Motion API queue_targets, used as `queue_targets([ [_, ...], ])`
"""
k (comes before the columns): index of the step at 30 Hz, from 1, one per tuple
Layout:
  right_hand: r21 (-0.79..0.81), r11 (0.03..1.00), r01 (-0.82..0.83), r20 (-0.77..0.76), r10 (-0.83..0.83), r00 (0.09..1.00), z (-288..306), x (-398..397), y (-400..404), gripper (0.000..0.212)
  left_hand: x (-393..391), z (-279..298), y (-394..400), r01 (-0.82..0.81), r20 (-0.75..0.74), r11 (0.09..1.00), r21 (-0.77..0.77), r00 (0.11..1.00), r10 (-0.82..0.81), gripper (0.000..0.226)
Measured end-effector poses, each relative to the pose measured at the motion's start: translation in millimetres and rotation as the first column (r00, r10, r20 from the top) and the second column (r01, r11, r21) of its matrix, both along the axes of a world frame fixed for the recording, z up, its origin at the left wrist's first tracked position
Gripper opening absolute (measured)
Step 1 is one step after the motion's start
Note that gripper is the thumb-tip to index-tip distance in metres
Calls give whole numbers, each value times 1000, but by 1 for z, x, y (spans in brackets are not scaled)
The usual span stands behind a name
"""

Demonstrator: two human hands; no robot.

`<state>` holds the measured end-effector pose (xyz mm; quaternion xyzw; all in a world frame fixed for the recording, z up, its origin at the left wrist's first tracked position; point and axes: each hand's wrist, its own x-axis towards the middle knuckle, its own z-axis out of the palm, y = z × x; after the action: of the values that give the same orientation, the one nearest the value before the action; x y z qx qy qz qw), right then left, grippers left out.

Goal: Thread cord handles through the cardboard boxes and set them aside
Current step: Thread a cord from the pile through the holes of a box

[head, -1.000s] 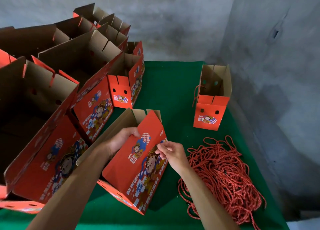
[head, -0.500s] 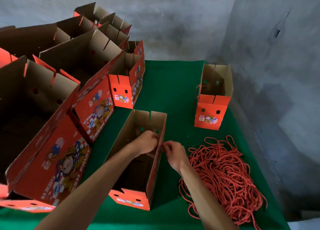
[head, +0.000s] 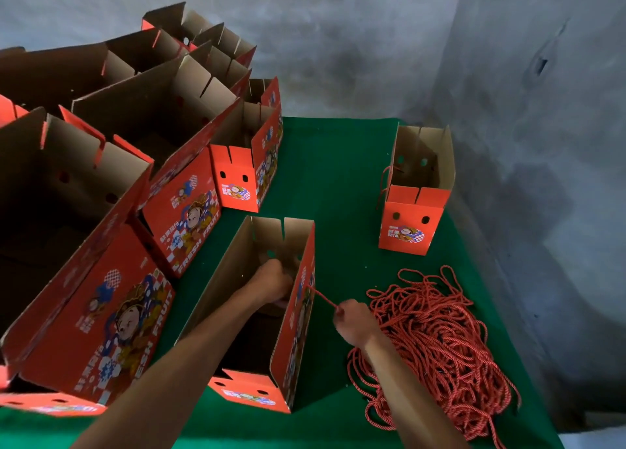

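- Open box (head: 257, 316), centre of the green desk (head: 338, 177): its long axis runs 6 to 12 o'clock; we read no full wording on its printed right wall.
- Left hand (head: 271, 281): deep inside the box by that right wall; whether it grips anything, we cannot tell.
- Right hand (head: 352, 320): outside at 3 o'clock of the box, pinching a taut cord (head: 323, 298) that leads to the wall.
- Cord pile (head: 437, 343): just beyond the right hand, at 4 o'clock.
- Finished box (head: 415, 211): 1 o'clock, cord at its side.
- Stacked boxes (head: 183, 204): 9 to 11 o'clock, lettered "FRESH FRUIT".
- We judge the right hand nearer for the coming pull.
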<state>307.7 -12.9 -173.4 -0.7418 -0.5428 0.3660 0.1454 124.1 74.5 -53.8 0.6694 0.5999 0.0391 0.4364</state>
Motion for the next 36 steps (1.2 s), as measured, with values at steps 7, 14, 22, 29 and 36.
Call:
queue_targets([
  [7,123,951,283,-299,-236,924,9,10,-1,40,-13,42,-38,-56,230,974,-219,967,108,61],
  [14,-165,731,662,-841,-455,292,11,11,0,18,-31,35,-66,227,105,916,-332,974,-203,47],
  [22,-296,934,201,-954,-279,-113,11,6,-5,34,-35,27,-61,139,42,936,-323,990,-132,54],
  [29,-59,832,551,-654,-450,609,-8,-1,-14,65,-29,23,-53,50,15,973,-227,999,-48,49],
  [36,-4,999,-54,-344,49,938,-39,-25,-33,20,-40,16,-50,25,65,940,-339,998,-3,36],
])
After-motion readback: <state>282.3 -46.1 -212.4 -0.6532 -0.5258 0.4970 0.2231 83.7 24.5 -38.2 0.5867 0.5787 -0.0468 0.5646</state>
